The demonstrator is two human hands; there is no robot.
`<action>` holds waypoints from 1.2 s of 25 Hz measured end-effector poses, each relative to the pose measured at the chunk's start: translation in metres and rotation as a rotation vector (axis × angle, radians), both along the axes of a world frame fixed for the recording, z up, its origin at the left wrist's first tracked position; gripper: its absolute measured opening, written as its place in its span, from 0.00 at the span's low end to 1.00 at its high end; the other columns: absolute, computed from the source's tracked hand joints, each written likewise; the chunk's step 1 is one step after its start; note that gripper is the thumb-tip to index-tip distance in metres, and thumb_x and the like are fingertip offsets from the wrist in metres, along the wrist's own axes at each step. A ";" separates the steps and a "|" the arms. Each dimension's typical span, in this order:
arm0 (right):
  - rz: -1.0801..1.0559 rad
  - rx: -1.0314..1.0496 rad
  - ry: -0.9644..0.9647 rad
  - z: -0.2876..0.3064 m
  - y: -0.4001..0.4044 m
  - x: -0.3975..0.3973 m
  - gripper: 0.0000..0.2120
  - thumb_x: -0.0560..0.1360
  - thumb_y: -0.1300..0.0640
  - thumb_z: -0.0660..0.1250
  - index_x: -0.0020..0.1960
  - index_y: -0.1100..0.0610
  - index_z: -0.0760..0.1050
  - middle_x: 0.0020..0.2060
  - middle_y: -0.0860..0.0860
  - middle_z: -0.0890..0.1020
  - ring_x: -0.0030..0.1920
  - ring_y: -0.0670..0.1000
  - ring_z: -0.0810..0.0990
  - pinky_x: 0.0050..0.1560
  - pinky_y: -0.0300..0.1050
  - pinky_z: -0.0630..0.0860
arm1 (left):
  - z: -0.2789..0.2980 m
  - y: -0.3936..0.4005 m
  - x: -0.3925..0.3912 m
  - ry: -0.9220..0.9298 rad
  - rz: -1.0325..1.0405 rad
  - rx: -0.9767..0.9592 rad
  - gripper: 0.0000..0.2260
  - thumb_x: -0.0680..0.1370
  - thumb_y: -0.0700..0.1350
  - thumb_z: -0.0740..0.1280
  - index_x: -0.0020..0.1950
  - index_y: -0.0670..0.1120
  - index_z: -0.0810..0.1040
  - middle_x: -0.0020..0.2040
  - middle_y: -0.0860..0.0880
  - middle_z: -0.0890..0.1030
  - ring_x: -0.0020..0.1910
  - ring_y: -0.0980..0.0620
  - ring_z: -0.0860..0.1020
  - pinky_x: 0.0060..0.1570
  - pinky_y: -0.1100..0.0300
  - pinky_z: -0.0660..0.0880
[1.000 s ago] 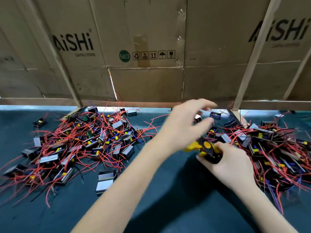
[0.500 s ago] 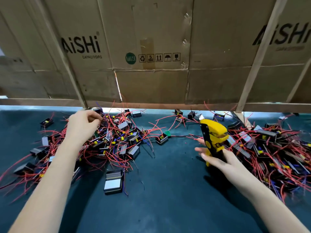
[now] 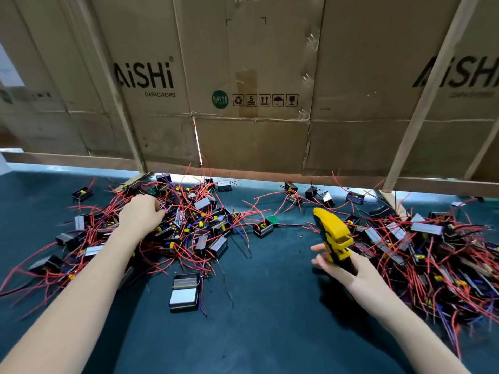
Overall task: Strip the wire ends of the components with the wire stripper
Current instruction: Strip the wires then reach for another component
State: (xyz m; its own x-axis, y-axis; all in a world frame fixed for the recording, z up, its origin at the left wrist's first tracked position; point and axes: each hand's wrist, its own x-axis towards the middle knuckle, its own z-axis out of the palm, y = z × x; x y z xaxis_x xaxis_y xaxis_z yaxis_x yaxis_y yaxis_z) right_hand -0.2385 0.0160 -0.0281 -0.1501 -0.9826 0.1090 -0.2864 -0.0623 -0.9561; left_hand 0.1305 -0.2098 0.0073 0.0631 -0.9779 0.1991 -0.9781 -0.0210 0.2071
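A heap of small black components with red wires [image 3: 189, 222] lies on the dark mat at the left. My left hand [image 3: 140, 214] reaches into that heap, its fingers curled down among the wires; what they hold is hidden. My right hand [image 3: 348, 268] holds the yellow and black wire stripper [image 3: 333, 236] upright by its handles, head pointing up, over the mat to the right of centre. A second heap of components [image 3: 432, 247] lies at the right, beside the stripper.
A single component [image 3: 185, 291] lies alone on the dark mat [image 3: 264, 319] in front of the left heap. Another small one [image 3: 263, 228] sits mid-table. A cardboard wall [image 3: 251, 103] with wooden battens closes the back edge.
My left hand swung from beside the stripper across to the left heap and sank into it. My right hand raised the stripper upright and kept it there.
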 end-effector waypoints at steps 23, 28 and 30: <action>-0.204 -0.074 -0.309 0.003 -0.006 -0.005 0.23 0.68 0.41 0.66 0.50 0.60 0.81 0.39 0.57 0.84 0.41 0.56 0.82 0.52 0.52 0.78 | 0.033 0.116 -0.137 0.821 -0.856 0.139 0.01 0.73 0.41 0.75 0.42 0.46 0.85 0.28 0.54 0.81 0.24 0.55 0.76 0.25 0.66 0.71; -0.236 -0.088 -0.326 0.003 -0.009 -0.010 0.25 0.69 0.40 0.65 0.48 0.62 0.80 0.38 0.59 0.83 0.40 0.57 0.83 0.51 0.55 0.79 | 0.014 0.117 -0.132 0.616 -0.935 0.877 0.23 0.73 0.60 0.69 0.63 0.50 0.81 0.53 0.52 0.85 0.51 0.50 0.84 0.47 0.59 0.81; -0.237 -0.084 -0.324 0.003 -0.010 -0.010 0.25 0.68 0.40 0.65 0.48 0.62 0.80 0.37 0.59 0.83 0.40 0.56 0.84 0.50 0.54 0.79 | 0.019 0.108 -0.121 0.890 -0.862 0.738 0.22 0.78 0.61 0.62 0.67 0.51 0.77 0.54 0.51 0.85 0.45 0.47 0.85 0.39 0.62 0.79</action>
State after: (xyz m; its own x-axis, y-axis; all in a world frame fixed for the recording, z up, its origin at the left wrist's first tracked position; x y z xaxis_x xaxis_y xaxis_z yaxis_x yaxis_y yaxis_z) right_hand -0.2489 0.0062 -0.0253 -0.4111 -0.9064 0.0970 0.0133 -0.1124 -0.9936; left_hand 0.0095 -0.1017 0.0260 -0.7576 -0.6353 -0.1495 -0.2955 0.1297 0.9465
